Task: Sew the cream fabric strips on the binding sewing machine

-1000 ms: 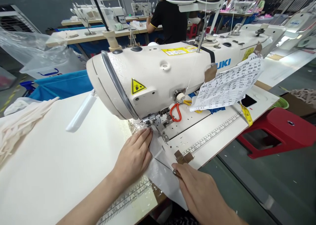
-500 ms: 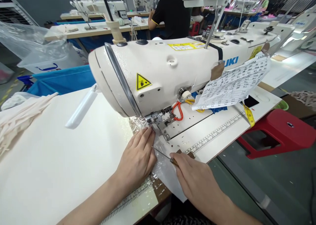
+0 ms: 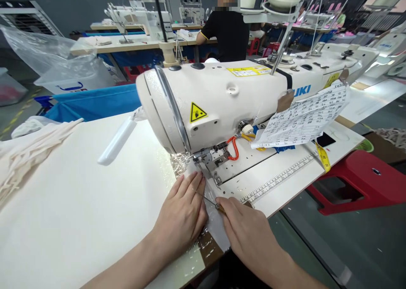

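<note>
My left hand (image 3: 184,208) lies flat with its fingers stretched out, pressing a thin whitish see-through strip of material (image 3: 217,227) onto the sewing bed. Its fingertips rest just in front of the presser foot (image 3: 199,159) of a white sewing machine (image 3: 209,103). Closed around a brownish handle, my right hand (image 3: 245,225) holds an awl (image 3: 209,200). The awl's thin metal shaft points left, and its tip reaches the fingers of my left hand. Part of the strip is hidden under both hands.
Orange-handled scissors (image 3: 234,148) lie beside the needle area. A handwritten sheet (image 3: 301,115) hangs on the machine. Cream fabric (image 3: 34,154) is piled at left, near a white lamp-like bar (image 3: 116,142). A red stool (image 3: 358,179) stands right; a person (image 3: 226,31) sits ahead.
The view has shifted, so the machine appears lower and farther right. My left fingertips sit slightly farther from the presser foot, where more of the strip shows. The awl stays in my right hand.
</note>
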Demonstrator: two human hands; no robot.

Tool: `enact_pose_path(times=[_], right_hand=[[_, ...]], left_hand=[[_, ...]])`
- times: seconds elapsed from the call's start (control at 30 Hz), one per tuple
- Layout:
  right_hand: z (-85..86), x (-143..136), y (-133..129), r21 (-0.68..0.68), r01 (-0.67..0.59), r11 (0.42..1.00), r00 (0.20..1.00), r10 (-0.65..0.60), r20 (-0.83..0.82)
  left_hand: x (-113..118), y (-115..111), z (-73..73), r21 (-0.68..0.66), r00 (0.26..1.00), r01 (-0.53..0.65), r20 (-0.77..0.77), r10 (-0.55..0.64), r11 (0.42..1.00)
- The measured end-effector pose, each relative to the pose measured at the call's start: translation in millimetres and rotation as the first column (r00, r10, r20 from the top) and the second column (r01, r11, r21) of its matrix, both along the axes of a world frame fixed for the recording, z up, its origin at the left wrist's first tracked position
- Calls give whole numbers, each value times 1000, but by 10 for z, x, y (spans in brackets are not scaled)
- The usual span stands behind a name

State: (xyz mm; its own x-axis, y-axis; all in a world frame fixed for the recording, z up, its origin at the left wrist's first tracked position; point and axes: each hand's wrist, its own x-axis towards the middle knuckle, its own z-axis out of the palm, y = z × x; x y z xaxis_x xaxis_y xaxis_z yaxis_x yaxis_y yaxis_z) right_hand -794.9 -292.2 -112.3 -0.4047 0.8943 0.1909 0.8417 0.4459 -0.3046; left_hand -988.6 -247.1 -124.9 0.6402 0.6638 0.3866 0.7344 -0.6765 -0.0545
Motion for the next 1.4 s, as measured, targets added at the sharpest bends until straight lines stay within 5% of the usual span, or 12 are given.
enact_pose_path(times=[0.57, 0.77, 1.17, 1.4], right_hand=[[-43, -144, 211, 50, -3, 999, 997, 6, -75], [-30, -145, 109, -134, -4, 991, 951, -37, -306], [33, 4, -8, -198, -19, 980, 935, -53, -352], [11, 279, -62, -312, 38, 949, 843, -198, -500]], left_hand=[[-103, 229, -22, 1, 995, -99, 28, 99, 995], [-195, 320, -21, 100, 992, -109, -49, 114, 989], [-7, 93, -46, 5, 997, -46, 55, 46, 999], [-20, 91, -45, 12, 999, -40, 9, 40, 999]])
